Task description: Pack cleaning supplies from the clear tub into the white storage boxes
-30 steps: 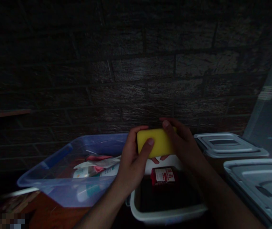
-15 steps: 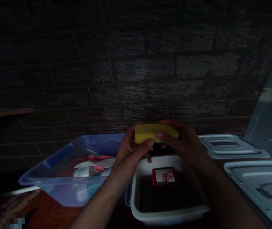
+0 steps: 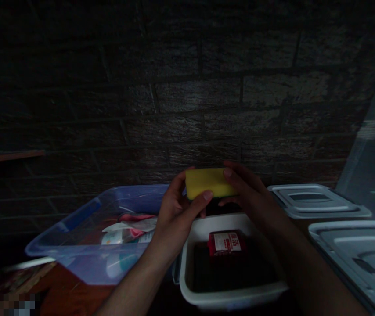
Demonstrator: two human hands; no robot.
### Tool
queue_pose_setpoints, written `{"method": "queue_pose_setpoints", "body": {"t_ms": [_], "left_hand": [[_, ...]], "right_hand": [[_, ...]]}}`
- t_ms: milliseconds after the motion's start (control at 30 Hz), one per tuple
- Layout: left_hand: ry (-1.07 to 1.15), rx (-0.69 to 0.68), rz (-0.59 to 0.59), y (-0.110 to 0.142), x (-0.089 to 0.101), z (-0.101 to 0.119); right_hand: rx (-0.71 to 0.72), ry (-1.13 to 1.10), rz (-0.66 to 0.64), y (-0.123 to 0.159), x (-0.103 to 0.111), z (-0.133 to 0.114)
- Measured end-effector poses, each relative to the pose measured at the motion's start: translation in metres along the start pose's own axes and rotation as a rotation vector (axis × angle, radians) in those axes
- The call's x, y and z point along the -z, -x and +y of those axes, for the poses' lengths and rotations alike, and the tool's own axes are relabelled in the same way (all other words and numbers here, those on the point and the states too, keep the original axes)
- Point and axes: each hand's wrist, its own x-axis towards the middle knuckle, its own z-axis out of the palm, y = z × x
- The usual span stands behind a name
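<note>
Yellow sponge (image 3: 205, 182) held up at both ends before a dark brick wall (image 3: 187, 98)

The left hand (image 3: 177, 210) grips the sponge's left end, its thumb pressed on the lower part of the yellow face. The right hand (image 3: 252, 188) holds the other end, thumb near the upper corner, fingers partly hidden behind. Green shows along the sponge's lower edge. It is raised above the far rim of a white tub (image 3: 233, 296), in which lies a red package (image 3: 227, 245) with a white label. Just left of the tub, a translucent blue plastic bin (image 3: 82, 265) holds a crumpled white-and-pink packet (image 3: 130, 228); to the right lie two pale rectangular lids (image 3: 368, 240)
</note>
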Motion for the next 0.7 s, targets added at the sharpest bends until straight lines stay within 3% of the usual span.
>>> {"method": "queue_pose_setpoints", "body": {"t_ms": [200, 300, 400, 500, 600, 700], "left_hand": [[-0.356, -0.252, -0.007, 0.001, 0.003, -0.007], [-0.599, -0.394, -0.015, 0.003, 0.006, -0.010], [-0.678, -0.442, -0.040, 0.006, 0.006, -0.011], [-0.586, -0.372, -0.120, 0.011, 0.003, -0.010], [-0.386, -0.203, -0.203, 0.015, -0.002, -0.005], [-0.151, -0.035, -0.235, 0.016, -0.004, 0.000]], "right_hand": [[-0.055, 0.067, -0.093, 0.005, 0.003, 0.005], [-0.005, 0.068, -0.246, 0.008, 0.002, 0.004], [0.074, 0.136, -0.342, 0.007, 0.000, 0.006], [0.115, 0.252, -0.252, 0.004, 0.001, 0.014], [0.216, 0.363, -0.106, 0.000, 0.006, 0.023], [0.346, 0.493, -0.042, -0.004, 0.011, 0.027]]}}
